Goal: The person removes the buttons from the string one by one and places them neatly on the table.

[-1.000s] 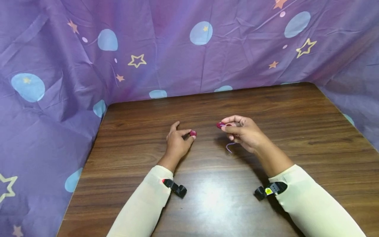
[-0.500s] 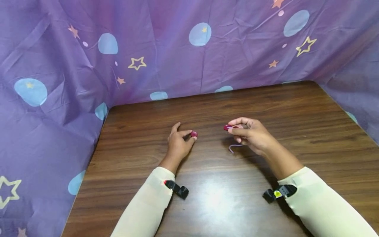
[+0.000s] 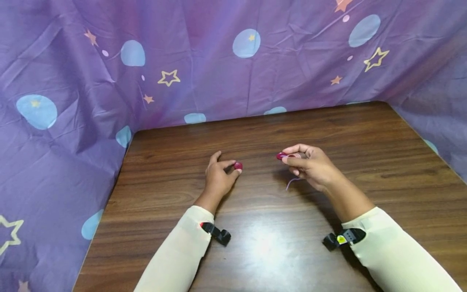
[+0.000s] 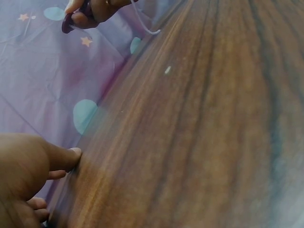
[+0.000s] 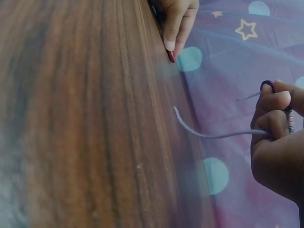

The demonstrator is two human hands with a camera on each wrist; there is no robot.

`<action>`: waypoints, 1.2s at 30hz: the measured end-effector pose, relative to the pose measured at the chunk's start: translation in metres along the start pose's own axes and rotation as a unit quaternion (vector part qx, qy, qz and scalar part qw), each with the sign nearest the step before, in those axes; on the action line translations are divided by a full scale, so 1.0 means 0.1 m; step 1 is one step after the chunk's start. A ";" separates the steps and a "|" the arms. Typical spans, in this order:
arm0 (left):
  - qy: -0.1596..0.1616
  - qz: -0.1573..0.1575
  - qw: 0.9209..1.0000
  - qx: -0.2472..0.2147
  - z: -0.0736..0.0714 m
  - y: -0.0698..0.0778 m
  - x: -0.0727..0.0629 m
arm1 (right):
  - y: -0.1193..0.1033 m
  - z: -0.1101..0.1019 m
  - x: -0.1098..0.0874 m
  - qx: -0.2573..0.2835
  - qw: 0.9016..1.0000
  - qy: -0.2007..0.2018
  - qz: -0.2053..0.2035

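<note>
My left hand pinches a round, flat, dark red button between thumb and forefinger. In the right wrist view that button shows edge-on. To the right, apart from it, my right hand pinches another dark red button above the table. A thin lilac string hangs below this hand. In the right wrist view, the string leaves the curled fingers, and a short end sticks out by the pinched button. A stack of small discs shows partly behind the fingers; the palm hides the rest.
Both hands work over a brown wood-grain table. Behind and beside it hangs a purple cloth with stars and blue spots. A small pale fleck lies on the table. Each sleeve carries a black wrist camera.
Over the second my right hand has shifted to the right with its button and string, widening the gap between the hands. The string's loose end has swung. My left hand keeps its pinch.
</note>
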State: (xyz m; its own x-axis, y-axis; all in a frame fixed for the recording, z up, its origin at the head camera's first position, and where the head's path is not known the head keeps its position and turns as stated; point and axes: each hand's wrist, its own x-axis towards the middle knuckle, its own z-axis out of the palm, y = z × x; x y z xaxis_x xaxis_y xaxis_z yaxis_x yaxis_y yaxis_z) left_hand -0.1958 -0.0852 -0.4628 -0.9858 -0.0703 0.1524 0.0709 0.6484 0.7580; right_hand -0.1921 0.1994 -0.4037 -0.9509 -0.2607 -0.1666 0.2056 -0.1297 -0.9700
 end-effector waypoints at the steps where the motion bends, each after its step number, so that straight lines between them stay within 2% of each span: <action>1: -0.001 -0.002 1.000 0.000 0.00 0.00 0.00 | 0.00 0.00 0.00 -0.001 1.000 0.001 -0.001; 8: -0.002 -0.016 1.000 -0.017 -0.02 0.02 0.00 | -0.01 0.00 -0.01 -0.007 1.000 0.011 -0.003; 13: 0.006 -0.002 1.000 -0.030 -0.03 0.03 -0.02 | 0.02 0.00 0.00 -0.003 1.000 0.014 -0.010; 20: 0.033 0.046 0.997 -0.061 -0.03 0.03 -0.02 | 0.04 0.01 0.01 0.006 1.000 0.009 -0.026; 28: 0.064 0.126 0.984 -0.104 0.00 0.07 -0.05 | 0.05 0.02 0.01 0.002 1.000 0.003 -0.026; 31: 0.059 0.144 0.981 -0.115 0.01 0.11 -0.07 | 0.06 0.02 0.01 0.002 1.000 0.005 -0.028; 36: 0.012 0.144 0.975 -0.171 -0.01 0.13 -0.10 | 0.05 0.05 0.00 -0.001 1.000 0.005 -0.031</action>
State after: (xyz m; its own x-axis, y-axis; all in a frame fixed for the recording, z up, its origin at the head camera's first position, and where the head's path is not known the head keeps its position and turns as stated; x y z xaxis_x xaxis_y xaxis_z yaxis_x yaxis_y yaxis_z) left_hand -0.1853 -0.0767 -0.4543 -0.9138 0.0575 0.4021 0.3953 0.3535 0.8478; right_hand -0.1901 0.1942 -0.4075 -0.9641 -0.2423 -0.1090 0.1465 -0.1425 -0.9789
